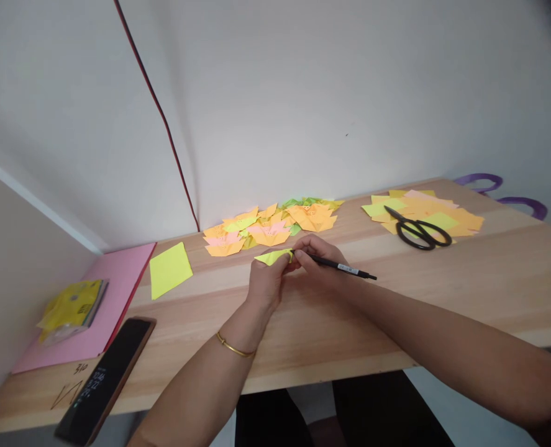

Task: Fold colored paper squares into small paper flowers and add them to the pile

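Note:
My left hand [269, 276] pinches a small folded piece of yellow paper [270, 256] above the middle of the table. A black pen [345, 267] is gripped in my right hand [320, 254], its tip end at the right side of the yellow paper. The two hands are close together, and the fingers partly hide the paper. Just behind them, by the wall, lies a pile of folded paper shapes [270, 232] in orange, pink, yellow and green, several with small dots drawn on them.
Black-handled scissors [422, 234] lie on a heap of coloured paper pieces [466, 222] at right. To the left are a yellow paper stack [170, 270], pink sheets [121, 273] under a yellow packet [72, 307], and a phone [110, 375] overhanging the front edge. Purple loops [524, 203] show beyond the table.

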A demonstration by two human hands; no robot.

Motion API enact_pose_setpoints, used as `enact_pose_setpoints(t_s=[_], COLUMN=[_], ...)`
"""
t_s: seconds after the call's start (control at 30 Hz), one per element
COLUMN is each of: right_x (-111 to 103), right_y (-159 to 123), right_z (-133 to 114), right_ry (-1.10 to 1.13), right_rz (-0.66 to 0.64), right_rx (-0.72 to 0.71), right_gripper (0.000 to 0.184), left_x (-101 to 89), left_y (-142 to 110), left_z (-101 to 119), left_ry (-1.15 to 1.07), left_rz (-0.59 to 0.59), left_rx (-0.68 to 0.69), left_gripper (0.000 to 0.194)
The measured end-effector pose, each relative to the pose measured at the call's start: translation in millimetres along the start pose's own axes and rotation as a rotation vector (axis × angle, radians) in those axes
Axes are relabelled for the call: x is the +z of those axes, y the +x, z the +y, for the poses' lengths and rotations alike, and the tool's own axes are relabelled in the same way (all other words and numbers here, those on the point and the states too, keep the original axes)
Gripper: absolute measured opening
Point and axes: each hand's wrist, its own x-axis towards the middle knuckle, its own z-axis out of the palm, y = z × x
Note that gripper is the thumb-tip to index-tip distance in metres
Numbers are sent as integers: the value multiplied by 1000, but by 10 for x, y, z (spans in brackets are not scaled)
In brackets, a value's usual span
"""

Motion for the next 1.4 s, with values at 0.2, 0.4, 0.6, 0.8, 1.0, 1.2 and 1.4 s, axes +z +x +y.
enact_pose_setpoints(t_s=[0.2, 0.4, 0.6, 0.8, 1.0, 1.2, 1.4], right_x=[10, 7, 9, 5, 11, -3, 4], right_y=[-7, -7, -2, 0, 1, -5, 1], right_z=[-46, -43, -41, 21, 21, 9, 51], right_ry=[22, 6, -1, 20, 10, 38, 6], right_rz=[-9, -17, -4, -38, -25, -46, -35], right_rx=[52, 59, 53, 49, 61, 44, 53], right_gripper=[9, 8, 8, 9, 9, 10, 9], left_x=[8, 12, 13, 11, 21, 24, 17], left_y=[-10, -13, -11, -14, -20, -14, -13], left_z=[0, 10, 12, 2, 21, 7, 11], left_ry=[-11, 3, 6, 5, 17, 20, 26], left_rz=[0, 4, 7, 12, 18, 27, 22], left_rx=[7, -9, 2, 6, 0, 11, 10], left_gripper=[19, 16, 16, 15, 17, 18, 17])
